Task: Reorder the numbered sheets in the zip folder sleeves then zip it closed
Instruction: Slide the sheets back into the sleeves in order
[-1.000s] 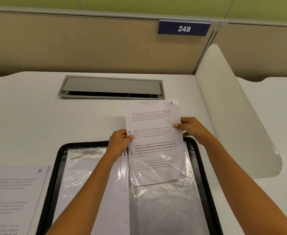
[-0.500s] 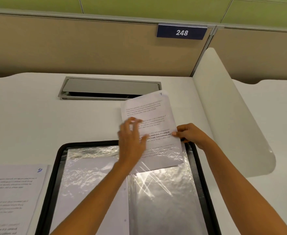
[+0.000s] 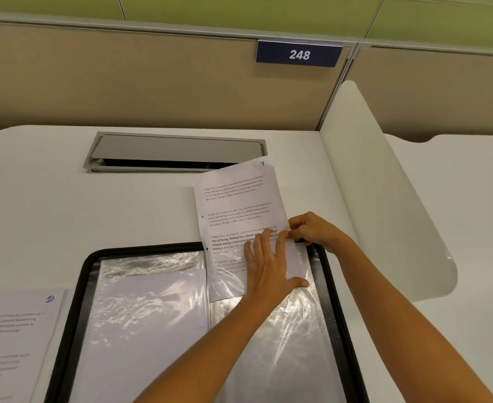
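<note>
- My right grip (image 3: 315,231) has its fingers curled and pinches the right edge of the sheet numbered 7 (image 3: 239,199), just as it did a second ago.
- My left grip (image 3: 268,266) lies flat with straight fingers, clasping nothing and pressing on the sheet's lower half, just left of the right grip and nearer to me. Half a second ago it hung above the page with its fingers spread, and a second ago it pinched the left edge.
- The sheet's lower end sits under the clear sleeve (image 3: 283,338) beneath my left grip. Its top juts out beyond both grips over the tabletop (image 3: 65,205), more tilted than before.
- The zip folder (image 3: 152,247) lies open under both grips.
- The sheet marked 10 (image 3: 12,330) lies well left of my left grip, outside the folder.
</note>
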Tool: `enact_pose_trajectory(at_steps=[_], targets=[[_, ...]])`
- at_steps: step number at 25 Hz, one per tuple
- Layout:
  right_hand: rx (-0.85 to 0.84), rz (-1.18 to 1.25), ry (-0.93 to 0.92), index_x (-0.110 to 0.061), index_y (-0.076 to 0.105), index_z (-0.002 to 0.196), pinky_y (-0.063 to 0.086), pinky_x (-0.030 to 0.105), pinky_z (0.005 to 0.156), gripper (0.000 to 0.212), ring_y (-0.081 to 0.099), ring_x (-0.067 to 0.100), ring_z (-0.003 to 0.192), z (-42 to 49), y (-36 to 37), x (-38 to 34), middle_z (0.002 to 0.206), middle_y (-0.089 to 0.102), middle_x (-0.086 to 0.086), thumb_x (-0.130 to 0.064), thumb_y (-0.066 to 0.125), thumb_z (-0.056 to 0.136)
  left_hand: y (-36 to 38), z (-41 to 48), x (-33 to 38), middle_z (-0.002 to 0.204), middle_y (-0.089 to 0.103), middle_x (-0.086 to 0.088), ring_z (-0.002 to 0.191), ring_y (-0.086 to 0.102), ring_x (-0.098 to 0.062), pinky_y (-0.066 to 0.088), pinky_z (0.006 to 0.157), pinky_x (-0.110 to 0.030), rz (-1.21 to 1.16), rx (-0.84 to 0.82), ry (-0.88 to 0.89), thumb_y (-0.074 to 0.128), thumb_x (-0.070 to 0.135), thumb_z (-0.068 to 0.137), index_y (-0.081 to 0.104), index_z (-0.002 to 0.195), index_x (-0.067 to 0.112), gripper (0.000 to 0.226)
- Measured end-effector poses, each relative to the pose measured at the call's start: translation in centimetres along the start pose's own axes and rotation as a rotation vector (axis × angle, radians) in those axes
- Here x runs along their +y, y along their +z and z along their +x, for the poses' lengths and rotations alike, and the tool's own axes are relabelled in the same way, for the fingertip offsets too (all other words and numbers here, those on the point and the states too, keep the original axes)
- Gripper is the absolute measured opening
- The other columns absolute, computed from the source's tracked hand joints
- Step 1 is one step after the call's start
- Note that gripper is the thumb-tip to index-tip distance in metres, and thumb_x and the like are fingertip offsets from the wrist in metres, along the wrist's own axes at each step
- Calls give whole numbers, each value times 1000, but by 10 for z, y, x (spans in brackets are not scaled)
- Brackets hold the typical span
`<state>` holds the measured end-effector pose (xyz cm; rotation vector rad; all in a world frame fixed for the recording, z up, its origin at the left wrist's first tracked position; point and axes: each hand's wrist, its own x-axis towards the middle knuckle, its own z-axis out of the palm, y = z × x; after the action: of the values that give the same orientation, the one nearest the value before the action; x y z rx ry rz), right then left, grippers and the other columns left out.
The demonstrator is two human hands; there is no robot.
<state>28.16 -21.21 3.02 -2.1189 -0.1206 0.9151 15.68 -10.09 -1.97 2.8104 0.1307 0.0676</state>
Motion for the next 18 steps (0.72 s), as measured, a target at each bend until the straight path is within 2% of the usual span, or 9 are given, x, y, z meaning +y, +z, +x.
enact_pose_trajectory(at_steps=[3,6,8,10,14,16,18], targets=[[18,-12,18,-12,73,95,41,20,59,11,55,12,70,1,-3,3,85,69,4,-13,72,84,3,5,-8,139,40,-13,126,37,-33,31,106,-58,-48,42,-19,46,93,56,38,141,20,112],[-1,20,9,-9,73,102,43,10,53,18,62,3,66,4,-5,4,87,71,0,-8,72,84,2,13,-23,132,47,-6,123,43,-28,28,108,-56,-98,132,-36,56,69,80,50,132,21,71],[-43,27,0,-7,74,104,48,11,61,19,68,7,77,6,-8,6,94,74,1,-7,72,84,0,21,-34,119,55,0,115,50,-24,24,108,-53,-94,144,-13,64,52,84,62,118,24,44],[-94,-9,12,-9,75,103,51,17,73,19,69,13,87,7,-12,6,98,75,2,-10,73,83,-5,29,-40,111,59,6,111,50,-19,16,108,-49,-123,81,-5,63,44,87,67,104,28,24],[-119,-137,67,-12,75,100,39,21,61,18,55,12,76,11,-17,5,90,71,2,-18,73,83,-12,39,-40,110,60,8,112,47,-16,11,107,-45,-114,-96,29,56,39,93,65,102,29,16],[-52,-114,88,-6,73,98,36,22,59,25,52,12,72,14,-14,0,83,66,2,-26,74,83,-11,38,-39,108,60,5,110,50,-19,15,106,-46,-69,-80,97,55,34,94,63,103,25,15],[59,-7,76,-3,69,100,41,21,57,32,58,13,72,20,-7,-4,88,68,4,-31,73,85,-7,35,-36,108,61,4,108,52,-21,18,106,-46,-19,-63,137,54,32,95,62,105,22,16]])
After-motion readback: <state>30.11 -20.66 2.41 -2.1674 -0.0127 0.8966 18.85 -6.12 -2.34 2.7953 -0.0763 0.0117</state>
